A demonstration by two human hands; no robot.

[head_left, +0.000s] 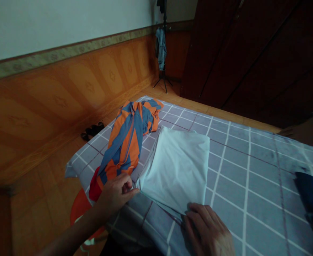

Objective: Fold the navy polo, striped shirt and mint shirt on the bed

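A pale, light-coloured cloth (178,163) lies folded into a rough rectangle on the grey checked bedsheet (233,170). At its near left corner, my left hand (116,193) pinches the edge between thumb and curled fingers. My right hand (208,227) is at the near right corner, its fingers bent over the cloth's edge, with the thumb partly hidden. Beside the cloth on the left lies a crumpled orange and grey-blue striped garment (130,138), with a red cloth (95,186) showing under its near end.
Dark fabric (312,202) lies at the right edge of the bed. An orange-red stool or chair (79,206) stands below the near left edge. Dark footwear (92,131) is on the floor by the wall. Beyond the bed stand a coat rack (164,76) and a dark wardrobe (239,60).
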